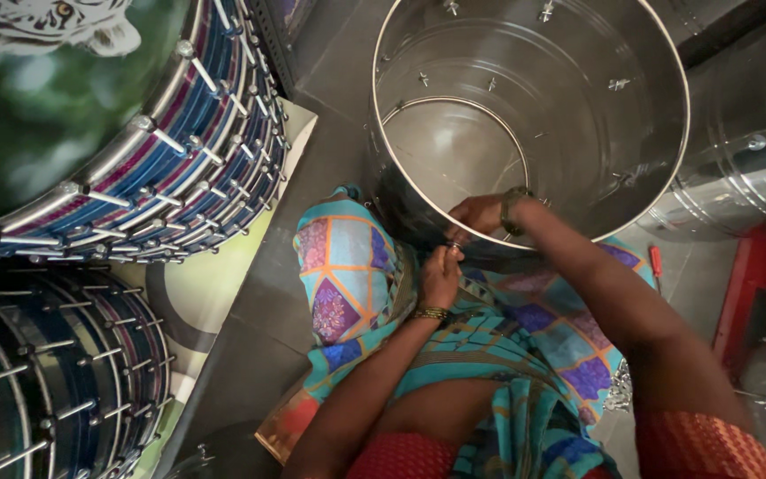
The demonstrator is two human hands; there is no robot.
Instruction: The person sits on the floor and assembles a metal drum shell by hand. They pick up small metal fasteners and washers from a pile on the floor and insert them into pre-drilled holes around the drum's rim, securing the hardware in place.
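A small fastener (456, 247) is pinched by the left hand (441, 277) and the right hand (479, 213) at the near rim of the steel drum shell (525, 124), apparently being fitted; steady alignment is required next.

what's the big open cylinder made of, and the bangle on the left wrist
Cylinder: looks like sheet metal, probably steel, with a bright silvery sheen and bolts through its wall. Bangle: seems gold-coloured metal, yellow and glinting; too small to be sure.
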